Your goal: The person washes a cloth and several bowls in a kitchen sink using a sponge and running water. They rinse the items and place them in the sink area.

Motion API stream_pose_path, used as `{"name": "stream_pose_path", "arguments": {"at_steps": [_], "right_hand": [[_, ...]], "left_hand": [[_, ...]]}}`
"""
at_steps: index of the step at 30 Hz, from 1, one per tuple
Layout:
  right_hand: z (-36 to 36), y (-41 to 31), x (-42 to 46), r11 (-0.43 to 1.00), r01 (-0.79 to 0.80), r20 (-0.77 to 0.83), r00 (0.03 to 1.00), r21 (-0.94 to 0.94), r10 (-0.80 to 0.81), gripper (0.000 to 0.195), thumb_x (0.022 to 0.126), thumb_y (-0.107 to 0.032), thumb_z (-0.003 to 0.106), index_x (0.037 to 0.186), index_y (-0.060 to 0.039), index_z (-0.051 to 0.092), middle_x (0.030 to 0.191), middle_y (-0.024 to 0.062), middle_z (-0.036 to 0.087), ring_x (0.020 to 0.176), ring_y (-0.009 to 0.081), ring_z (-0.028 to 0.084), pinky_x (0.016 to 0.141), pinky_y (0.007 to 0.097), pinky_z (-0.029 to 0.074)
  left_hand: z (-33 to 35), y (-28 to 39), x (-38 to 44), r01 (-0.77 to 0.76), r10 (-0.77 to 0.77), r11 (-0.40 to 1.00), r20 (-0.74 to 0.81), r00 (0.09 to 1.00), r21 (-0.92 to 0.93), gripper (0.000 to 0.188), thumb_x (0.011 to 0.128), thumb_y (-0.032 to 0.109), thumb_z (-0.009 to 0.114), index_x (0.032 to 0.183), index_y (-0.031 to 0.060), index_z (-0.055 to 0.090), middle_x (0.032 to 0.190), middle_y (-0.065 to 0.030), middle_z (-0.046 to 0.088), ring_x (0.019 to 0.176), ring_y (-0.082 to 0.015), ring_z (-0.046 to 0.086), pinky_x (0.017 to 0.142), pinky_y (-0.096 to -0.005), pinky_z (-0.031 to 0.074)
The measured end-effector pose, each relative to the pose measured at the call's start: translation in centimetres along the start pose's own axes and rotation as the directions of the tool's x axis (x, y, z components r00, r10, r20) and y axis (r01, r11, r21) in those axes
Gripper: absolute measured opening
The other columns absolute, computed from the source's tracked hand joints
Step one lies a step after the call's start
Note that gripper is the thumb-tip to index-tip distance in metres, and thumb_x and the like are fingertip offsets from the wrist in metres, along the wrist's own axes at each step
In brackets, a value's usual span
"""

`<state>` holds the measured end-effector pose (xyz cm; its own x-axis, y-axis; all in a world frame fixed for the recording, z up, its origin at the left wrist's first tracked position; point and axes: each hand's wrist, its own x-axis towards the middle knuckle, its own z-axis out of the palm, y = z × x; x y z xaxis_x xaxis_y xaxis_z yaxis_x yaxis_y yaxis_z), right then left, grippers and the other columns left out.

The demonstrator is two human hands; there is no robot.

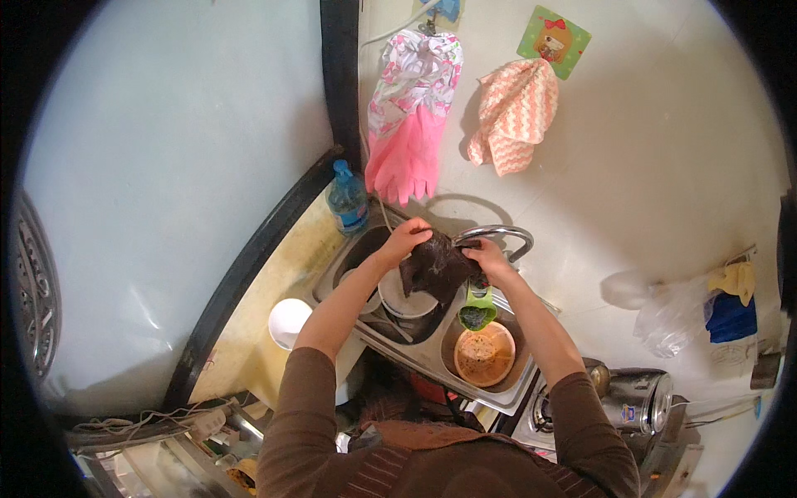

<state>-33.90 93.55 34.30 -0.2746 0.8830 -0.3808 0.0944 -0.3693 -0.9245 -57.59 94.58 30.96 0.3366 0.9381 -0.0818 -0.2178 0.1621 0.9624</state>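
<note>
A dark brown cloth (441, 264) is stretched between my two hands over the steel double sink (429, 353). My left hand (406, 239) pinches its upper left corner. On the other side, my right hand (487, 256) grips the right edge, close to the curved chrome faucet (498, 230). The cloth hangs in front of the faucet's outlet and hides part of the left basin. Below it sits a white bowl (408, 304), partly covered. A green strainer (478, 311) hangs at the divider, above an orange-stained basin (484, 356) in the right sink bowl.
A blue plastic bottle (347, 198) stands in the corner behind the sink. A white bowl (289, 324) rests on the left counter. Pink rubber gloves (408, 143) and a striped towel (517, 118) hang on the wall. A metal pot (632, 398) is near the gas stove at right.
</note>
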Motion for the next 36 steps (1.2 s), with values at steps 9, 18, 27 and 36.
{"name": "stream_pose_path", "arguments": {"at_steps": [9, 18, 27, 36], "right_hand": [[1.0, -3.0, -1.9, 0.993, -0.061, 0.173, 0.982, -0.106, 0.079, 0.033, 0.089, -0.018, 0.062, 0.117, -0.0009, 0.056, 0.109, 0.0057, 0.062, 0.098, 0.0141, 0.059, 0.085, 0.0296, 0.046], [-0.2, 0.6, -1.9, 0.933, -0.071, -0.019, 0.996, 0.352, 0.082, 0.042, 0.09, -0.028, 0.061, 0.12, -0.0018, 0.051, 0.112, 0.0075, 0.061, 0.105, 0.0176, 0.058, 0.093, 0.0362, 0.046], [3.8, 5.9, 2.7, 0.964, 0.209, -0.196, 0.965, 0.163, -0.176, 0.015, 0.092, -0.018, 0.056, 0.096, -0.0037, 0.059, 0.079, 0.0052, 0.063, 0.065, 0.0114, 0.059, 0.053, 0.0267, 0.049], [2.1, 7.7, 0.9, 0.833, 0.398, -0.345, 0.775, -0.384, -0.529, 0.017, 0.079, -0.019, 0.065, 0.087, -0.0038, 0.065, 0.079, 0.0111, 0.067, 0.071, 0.0247, 0.064, 0.066, 0.0331, 0.05]], "left_hand": [[-2.0, -4.5, 3.7, -0.368, 0.409, 0.847, -0.028, 0.912, 0.383, 0.031, 0.081, 0.013, 0.068, 0.108, 0.0022, 0.057, 0.107, -0.0028, 0.062, 0.1, -0.0128, 0.055, 0.087, -0.0308, 0.043], [2.6, -6.9, 0.0, -0.065, 0.095, 0.719, -0.005, 0.995, 0.692, 0.035, 0.07, 0.022, 0.071, 0.101, 0.006, 0.065, 0.091, -0.0162, 0.067, 0.088, -0.0339, 0.064, 0.076, -0.0409, 0.049], [2.0, -4.5, 0.6, -0.264, 0.35, 0.446, 0.104, 0.931, 0.855, 0.038, 0.061, 0.01, 0.076, 0.092, 0.003, 0.054, 0.076, -0.0131, 0.057, 0.074, -0.0287, 0.06, 0.067, -0.0385, 0.048], [2.7, -1.1, -0.6, -0.403, 0.428, 0.439, 0.207, 0.879, 0.803, 0.033, 0.065, -0.002, 0.068, 0.095, 0.0031, 0.058, 0.086, -0.014, 0.057, 0.078, -0.034, 0.058, 0.069, -0.0368, 0.048]]}}
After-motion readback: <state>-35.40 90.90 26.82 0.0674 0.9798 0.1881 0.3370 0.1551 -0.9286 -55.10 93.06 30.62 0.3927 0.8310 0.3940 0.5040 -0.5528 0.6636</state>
